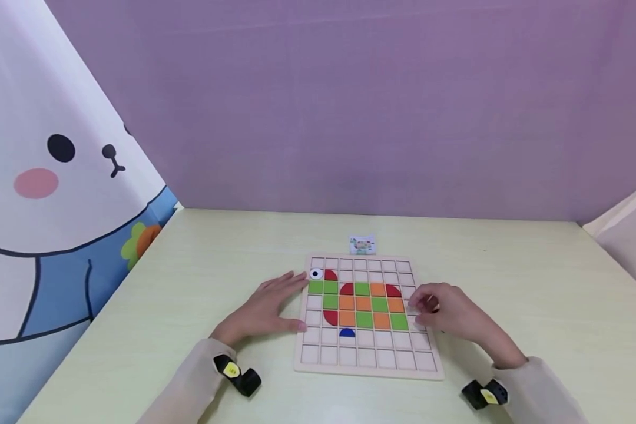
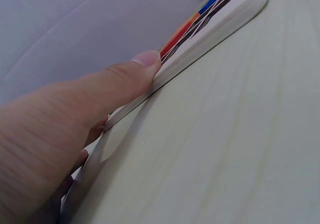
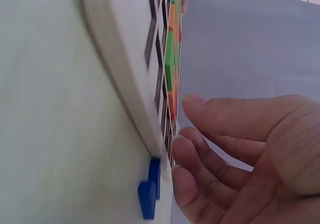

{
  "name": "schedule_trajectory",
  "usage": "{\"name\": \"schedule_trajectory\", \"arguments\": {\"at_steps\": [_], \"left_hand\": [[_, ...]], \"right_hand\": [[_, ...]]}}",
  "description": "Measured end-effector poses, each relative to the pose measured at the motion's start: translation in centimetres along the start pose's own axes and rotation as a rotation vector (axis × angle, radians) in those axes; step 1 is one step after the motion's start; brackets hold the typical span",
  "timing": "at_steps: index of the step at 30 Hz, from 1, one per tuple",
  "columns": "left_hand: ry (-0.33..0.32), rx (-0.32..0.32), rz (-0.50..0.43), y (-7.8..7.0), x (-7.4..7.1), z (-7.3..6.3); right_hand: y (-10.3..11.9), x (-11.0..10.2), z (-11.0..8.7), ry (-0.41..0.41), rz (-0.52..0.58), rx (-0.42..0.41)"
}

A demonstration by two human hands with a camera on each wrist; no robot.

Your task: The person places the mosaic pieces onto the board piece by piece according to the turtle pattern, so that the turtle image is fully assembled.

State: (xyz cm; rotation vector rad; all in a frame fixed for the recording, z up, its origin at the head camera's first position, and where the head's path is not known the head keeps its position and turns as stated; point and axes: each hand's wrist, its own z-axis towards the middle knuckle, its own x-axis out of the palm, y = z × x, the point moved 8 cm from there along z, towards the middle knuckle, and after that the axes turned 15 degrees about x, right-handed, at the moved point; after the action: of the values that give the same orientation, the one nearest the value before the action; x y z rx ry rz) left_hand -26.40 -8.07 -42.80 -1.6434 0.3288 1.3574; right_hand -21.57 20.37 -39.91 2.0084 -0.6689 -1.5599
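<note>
A pale wooden grid board [image 1: 368, 373] lies on the table, bearing green, orange and red tiles, a round eye piece [image 1: 315, 274] at upper left and a blue half-round piece [image 1: 347, 333] lower down. My left hand [image 1: 262, 312] rests along the board's left edge, fingers stretched out and thumb on the rim. At the right edge my right hand [image 1: 450, 312] is by the orange and green end tiles, its fingers bent. Its thumb and fingers stand apart in the right wrist view, with nothing visible between them. Blue pieces [image 3: 147, 199] lie on the table beside the board there.
Behind the board's top edge lies a small picture card [image 1: 363, 244]. A purple cloth wall [image 1: 371, 118] closes off the far side of the table. At the left hangs a printed cartoon cloth [image 1: 42, 247].
</note>
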Motion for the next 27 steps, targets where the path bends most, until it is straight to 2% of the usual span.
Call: {"name": "schedule_trajectory", "arguments": {"at_steps": [7, 13, 20, 27], "left_hand": [[-0.003, 0.006, 0.003, -0.1, 0.0, 0.0], [-0.001, -0.003, 0.004, 0.0, 0.0, 0.0], [-0.003, -0.010, -0.001, 0.1, 0.0, -0.1], [-0.005, -0.009, 0.005, 0.0, 0.0, -0.1]], "right_hand": [[-1.6, -0.5, -0.6, -0.010, -0.005, 0.038], [-2.8, -1.2, -1.1, -0.023, -0.027, 0.013], [-4.0, -1.5, -1.5, -0.017, -0.036, 0.024], [-4.2, -1.5, -1.7, 0.008, -0.045, -0.018]]}}
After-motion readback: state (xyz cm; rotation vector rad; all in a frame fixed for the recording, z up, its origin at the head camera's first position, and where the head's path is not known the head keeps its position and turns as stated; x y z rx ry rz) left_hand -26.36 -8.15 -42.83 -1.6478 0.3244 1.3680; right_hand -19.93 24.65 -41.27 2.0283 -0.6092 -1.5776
